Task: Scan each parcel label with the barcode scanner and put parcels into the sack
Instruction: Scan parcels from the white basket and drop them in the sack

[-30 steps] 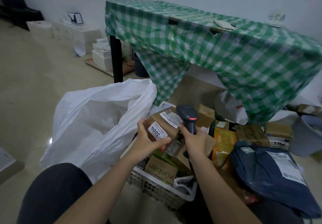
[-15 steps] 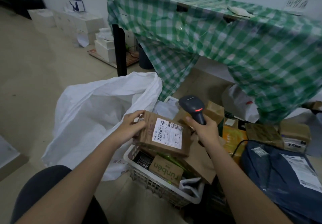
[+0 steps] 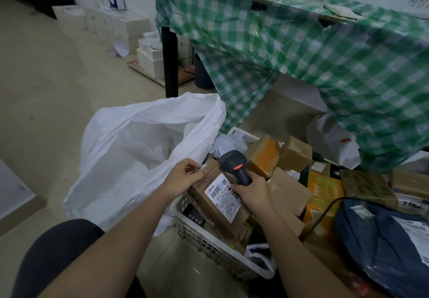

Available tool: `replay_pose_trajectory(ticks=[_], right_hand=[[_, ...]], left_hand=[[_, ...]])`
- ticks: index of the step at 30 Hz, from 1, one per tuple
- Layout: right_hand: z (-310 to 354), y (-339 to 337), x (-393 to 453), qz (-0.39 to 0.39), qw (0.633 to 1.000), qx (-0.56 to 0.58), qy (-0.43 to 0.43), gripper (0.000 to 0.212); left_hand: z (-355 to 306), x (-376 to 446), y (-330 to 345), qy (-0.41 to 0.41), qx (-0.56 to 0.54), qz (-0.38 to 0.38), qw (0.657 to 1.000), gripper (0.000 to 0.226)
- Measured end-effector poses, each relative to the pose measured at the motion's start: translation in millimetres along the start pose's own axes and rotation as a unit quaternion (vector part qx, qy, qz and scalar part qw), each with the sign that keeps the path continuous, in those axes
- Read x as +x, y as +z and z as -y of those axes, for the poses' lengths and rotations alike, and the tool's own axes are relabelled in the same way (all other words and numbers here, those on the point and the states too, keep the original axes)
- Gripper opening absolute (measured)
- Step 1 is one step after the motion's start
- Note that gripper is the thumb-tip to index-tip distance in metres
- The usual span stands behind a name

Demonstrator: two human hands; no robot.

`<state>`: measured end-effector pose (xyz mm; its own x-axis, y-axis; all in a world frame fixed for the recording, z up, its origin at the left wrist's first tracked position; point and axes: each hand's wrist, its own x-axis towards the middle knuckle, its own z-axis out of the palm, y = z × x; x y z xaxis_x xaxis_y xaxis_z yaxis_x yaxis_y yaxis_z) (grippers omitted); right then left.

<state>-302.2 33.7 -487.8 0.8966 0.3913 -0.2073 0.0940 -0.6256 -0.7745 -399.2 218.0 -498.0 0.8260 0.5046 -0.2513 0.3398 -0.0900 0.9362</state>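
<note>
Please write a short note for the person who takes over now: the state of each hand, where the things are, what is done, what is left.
Left hand grips the far end of the brown parcel over the white basket.
Right hand holds the barcode scanner, red light lit, beside the parcel's label.
White sack lies open to the left.
Done: parcel picked up, label facing up.
Left: whether it has scanned cannot be told; sack it, then the many parcels in the basket and beside it.

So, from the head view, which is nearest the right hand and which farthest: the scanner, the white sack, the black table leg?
1. Scanner: gripped in the right hand.
2. White sack: to its left.
3. Black table leg: far behind the sack.
</note>
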Motion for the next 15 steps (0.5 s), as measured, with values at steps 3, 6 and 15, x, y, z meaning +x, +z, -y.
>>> replay_pose_trajectory(ticks=[3,6,15], right_hand=[[4,5,6,-0.001,0.999,-0.043,0.012,0.023],[6,7,10,0.01,0.997,-0.069,0.023,0.031],[15,-19,3,-0.019,0.998,-0.065,-0.003,0.012]], left_hand=[[6,-2,0,-0.014,0.001,-0.011,1.0,0.022],[17,-10,1,-0.068,-0.063,0.05,0.994,0.029],[12,-8,6,-0.064,-0.087,0.058,0.992,0.046]])
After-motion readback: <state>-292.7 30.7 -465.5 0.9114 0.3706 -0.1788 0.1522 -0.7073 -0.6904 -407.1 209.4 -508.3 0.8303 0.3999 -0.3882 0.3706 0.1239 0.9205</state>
